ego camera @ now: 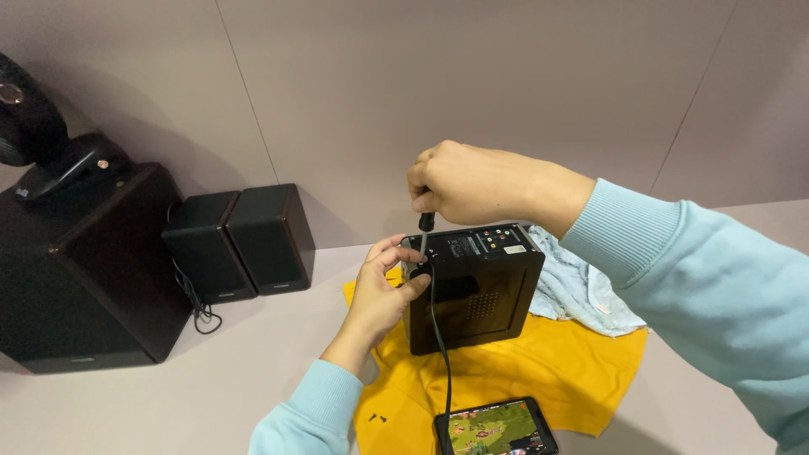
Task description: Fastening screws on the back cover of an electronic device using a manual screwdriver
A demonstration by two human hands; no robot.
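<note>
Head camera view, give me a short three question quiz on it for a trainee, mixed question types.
1. True or false: the right hand holds a screwdriver upright over the black box.
2. What does the black box stand on? A) yellow cloth B) bare table C) the phone
3. Name what the left hand steadies.

Key:
1. True.
2. A: the yellow cloth.
3. The black box's top corner, beside the screwdriver tip.
</note>
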